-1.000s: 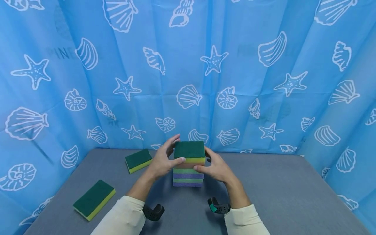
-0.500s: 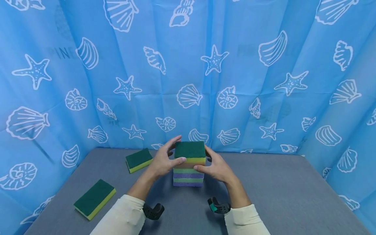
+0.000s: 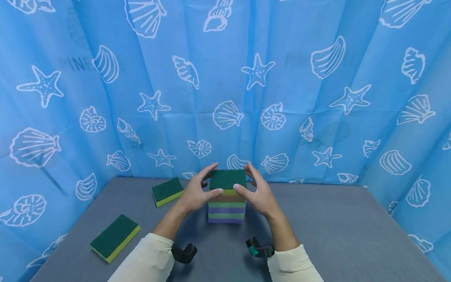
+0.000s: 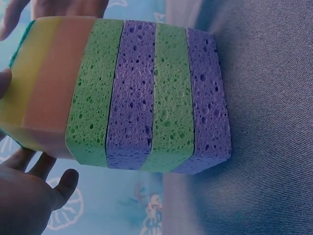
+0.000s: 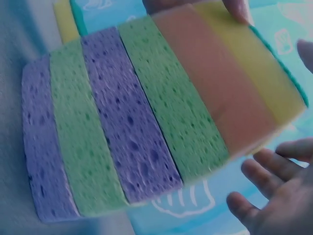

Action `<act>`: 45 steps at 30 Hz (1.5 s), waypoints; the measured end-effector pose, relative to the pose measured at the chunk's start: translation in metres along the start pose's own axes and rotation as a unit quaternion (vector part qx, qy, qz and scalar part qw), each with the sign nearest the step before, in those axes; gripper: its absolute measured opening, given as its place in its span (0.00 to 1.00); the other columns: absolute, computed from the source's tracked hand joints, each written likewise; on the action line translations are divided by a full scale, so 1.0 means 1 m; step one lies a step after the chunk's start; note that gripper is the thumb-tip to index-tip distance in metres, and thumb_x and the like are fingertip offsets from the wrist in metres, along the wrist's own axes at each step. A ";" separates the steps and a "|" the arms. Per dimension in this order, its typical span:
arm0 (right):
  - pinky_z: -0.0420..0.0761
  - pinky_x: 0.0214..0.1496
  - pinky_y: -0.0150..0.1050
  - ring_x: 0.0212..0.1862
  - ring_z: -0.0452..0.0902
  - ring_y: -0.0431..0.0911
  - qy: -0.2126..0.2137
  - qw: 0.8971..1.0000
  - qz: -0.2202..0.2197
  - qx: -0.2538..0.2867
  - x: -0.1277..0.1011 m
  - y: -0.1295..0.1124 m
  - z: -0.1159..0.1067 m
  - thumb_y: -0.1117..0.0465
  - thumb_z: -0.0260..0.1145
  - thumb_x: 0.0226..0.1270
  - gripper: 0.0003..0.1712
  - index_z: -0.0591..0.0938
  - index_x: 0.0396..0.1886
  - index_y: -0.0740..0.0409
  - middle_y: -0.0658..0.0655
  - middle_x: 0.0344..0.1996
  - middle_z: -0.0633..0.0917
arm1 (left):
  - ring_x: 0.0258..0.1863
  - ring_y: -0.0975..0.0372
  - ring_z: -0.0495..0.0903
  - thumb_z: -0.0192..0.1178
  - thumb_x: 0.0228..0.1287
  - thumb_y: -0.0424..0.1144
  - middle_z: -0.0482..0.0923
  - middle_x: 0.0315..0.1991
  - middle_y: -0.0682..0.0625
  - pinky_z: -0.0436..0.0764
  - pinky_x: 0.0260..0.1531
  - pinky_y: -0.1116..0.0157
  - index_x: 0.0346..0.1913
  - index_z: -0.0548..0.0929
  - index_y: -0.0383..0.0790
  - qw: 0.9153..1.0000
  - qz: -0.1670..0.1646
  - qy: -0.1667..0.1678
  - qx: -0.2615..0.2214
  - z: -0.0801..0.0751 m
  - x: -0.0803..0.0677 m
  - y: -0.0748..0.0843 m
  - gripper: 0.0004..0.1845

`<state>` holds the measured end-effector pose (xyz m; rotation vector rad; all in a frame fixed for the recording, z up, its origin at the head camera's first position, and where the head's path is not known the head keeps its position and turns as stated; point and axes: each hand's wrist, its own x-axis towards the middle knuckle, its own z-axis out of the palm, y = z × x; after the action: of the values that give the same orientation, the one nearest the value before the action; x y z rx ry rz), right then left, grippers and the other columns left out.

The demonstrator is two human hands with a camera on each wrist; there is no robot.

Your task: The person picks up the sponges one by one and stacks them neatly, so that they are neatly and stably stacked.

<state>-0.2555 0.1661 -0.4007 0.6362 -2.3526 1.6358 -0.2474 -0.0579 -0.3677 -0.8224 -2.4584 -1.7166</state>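
**Even, cool light; soft wrist views**

The head view is bright and evenly lit, with a blue cast from the curtain (image 3: 317, 98) all round. Shadows are faint: a soft dark patch lies on the table (image 3: 334, 227) beneath the forearms and beside the sponge stack (image 3: 227, 205). No glare shows anywhere. Straight lines bow toward the edges (a wide lens), and the curtain's folds bend at the corners. Both wrist views are dimmer and bluish. The left wrist view keeps the sponge pores crisp, while the left hand (image 4: 29, 196) is blurred. The right wrist view is softer overall, with the right hand (image 5: 274, 196) out of focus.
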 end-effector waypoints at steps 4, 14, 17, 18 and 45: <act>0.56 0.67 0.58 0.71 0.53 0.56 0.013 1.000 -0.002 -0.003 0.001 -0.002 0.003 0.54 0.63 0.68 0.46 0.51 0.77 0.60 0.61 0.72 0.58 | 0.67 0.39 0.58 0.61 0.63 0.28 0.57 0.70 0.33 0.60 0.60 0.38 0.73 0.57 0.31 1.000 0.000 -0.005 0.001 -0.001 -0.001 0.009 0.37; 0.60 0.64 0.63 0.68 0.57 0.63 0.003 1.000 0.006 -0.012 -0.004 -0.043 0.004 0.64 0.62 0.67 0.40 0.56 0.73 0.71 0.71 0.68 0.63 | 0.68 0.43 0.58 0.64 0.63 0.34 0.56 0.72 0.40 0.60 0.60 0.39 0.75 0.58 0.41 1.000 0.015 0.004 -0.002 0.001 0.008 -0.027 0.39; 0.62 0.63 0.62 0.68 0.59 0.63 0.006 1.000 0.010 -0.017 -0.004 -0.046 0.005 0.63 0.63 0.67 0.39 0.57 0.73 0.71 0.70 0.67 0.65 | 0.68 0.45 0.58 0.65 0.63 0.38 0.57 0.72 0.43 0.60 0.60 0.40 0.75 0.59 0.44 1.000 0.018 0.006 -0.001 -0.001 0.008 -0.028 0.39; 0.62 0.63 0.62 0.67 0.59 0.63 0.008 1.000 0.010 -0.018 -0.005 -0.048 0.005 0.63 0.63 0.67 0.39 0.57 0.72 0.71 0.70 0.66 0.65 | 0.68 0.45 0.58 0.66 0.62 0.39 0.57 0.72 0.43 0.60 0.61 0.40 0.75 0.59 0.44 1.000 0.019 0.007 0.002 -0.002 0.008 -0.027 0.40; 0.62 0.64 0.59 0.68 0.59 0.62 0.002 1.000 0.029 -0.012 -0.008 -0.046 0.003 0.61 0.64 0.67 0.41 0.57 0.73 0.69 0.69 0.67 0.65 | 0.60 0.56 0.69 0.67 0.54 0.22 0.71 0.62 0.45 0.69 0.54 0.58 0.66 0.70 0.34 0.941 0.149 0.293 0.083 -0.055 -0.059 0.006 0.34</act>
<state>-0.2271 0.1518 -0.3662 0.5646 -2.4062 1.6277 -0.2083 -0.1284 -0.3603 -0.5277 -1.9306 -1.3687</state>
